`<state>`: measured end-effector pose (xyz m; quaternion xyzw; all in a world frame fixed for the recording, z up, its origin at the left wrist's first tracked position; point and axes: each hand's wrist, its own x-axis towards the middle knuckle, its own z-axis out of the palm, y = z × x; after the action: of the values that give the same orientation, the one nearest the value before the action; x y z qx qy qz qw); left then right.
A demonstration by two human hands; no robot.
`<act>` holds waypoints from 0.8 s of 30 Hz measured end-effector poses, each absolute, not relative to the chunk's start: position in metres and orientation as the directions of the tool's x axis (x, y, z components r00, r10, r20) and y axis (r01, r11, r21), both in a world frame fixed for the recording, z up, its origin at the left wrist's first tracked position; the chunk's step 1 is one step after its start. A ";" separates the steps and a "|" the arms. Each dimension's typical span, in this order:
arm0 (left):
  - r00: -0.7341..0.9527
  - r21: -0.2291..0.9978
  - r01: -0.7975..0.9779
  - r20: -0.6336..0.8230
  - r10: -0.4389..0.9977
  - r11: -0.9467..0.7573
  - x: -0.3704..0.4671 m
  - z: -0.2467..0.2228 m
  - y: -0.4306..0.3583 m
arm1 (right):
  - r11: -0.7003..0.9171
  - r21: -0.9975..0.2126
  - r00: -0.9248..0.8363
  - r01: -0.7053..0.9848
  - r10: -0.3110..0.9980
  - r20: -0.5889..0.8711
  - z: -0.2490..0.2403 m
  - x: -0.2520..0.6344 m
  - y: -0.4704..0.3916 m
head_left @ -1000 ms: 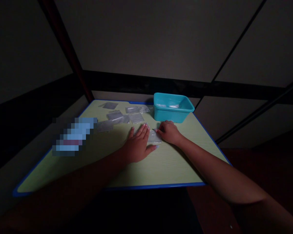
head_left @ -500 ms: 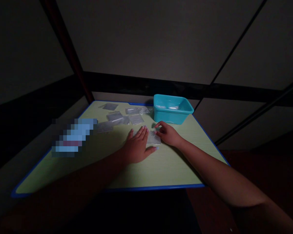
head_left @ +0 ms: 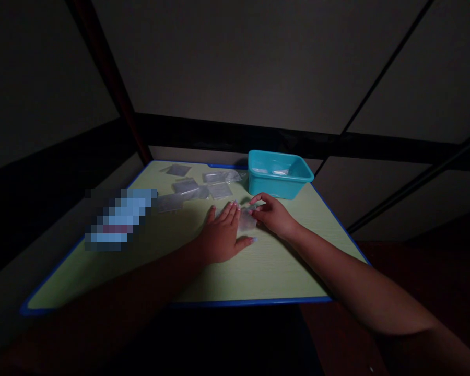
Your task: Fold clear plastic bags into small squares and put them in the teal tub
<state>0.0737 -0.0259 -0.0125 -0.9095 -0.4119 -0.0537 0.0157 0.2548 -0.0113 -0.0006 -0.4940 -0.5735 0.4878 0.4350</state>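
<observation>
My left hand (head_left: 221,235) lies flat, fingers stretched out, on a small clear plastic bag (head_left: 246,220) and presses it to the table. The fingers cover the bag's left part. My right hand (head_left: 273,215) is at the bag's right edge, with the thumb and curled fingers pinching that edge and the index finger arched above. Beyond the hands, several similar clear bags lie loosely spread, among them a square bag (head_left: 220,190) and a crumpled bag (head_left: 232,176).
A turquoise plastic basket (head_left: 276,185) with pale flat items inside stands at the table's back right. A pixelated bluish object (head_left: 121,216) lies on the left. The light green table (head_left: 258,277) has a blue edge, with a panelled wall (head_left: 238,68) behind it.
The bag's right part now looks slightly lifted and less flat near my right hand. My left hand stays in place on it. The whole view has shifted slightly.
</observation>
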 end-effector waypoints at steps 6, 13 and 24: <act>0.668 0.006 0.740 0.112 0.736 -0.673 0.074 -0.012 -0.026 | 0.078 -0.996 -0.102 -0.046 0.991 0.082 -0.001 0.248 -0.010; 0.686 0.042 0.723 0.073 0.724 -0.690 0.075 -0.009 -0.025 | 0.086 -0.981 -0.158 -0.172 0.981 0.114 0.001 0.241 -0.010; 0.712 0.084 0.694 0.065 0.699 -0.715 0.077 -0.009 -0.025 | 0.028 -0.969 -0.154 -0.244 0.986 0.067 0.000 0.235 -0.007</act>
<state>0.0773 -0.0248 -0.0092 -0.9248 -0.3767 -0.0459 -0.0267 0.2350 -0.0073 -0.0003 -0.3815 -0.4862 0.5836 0.5268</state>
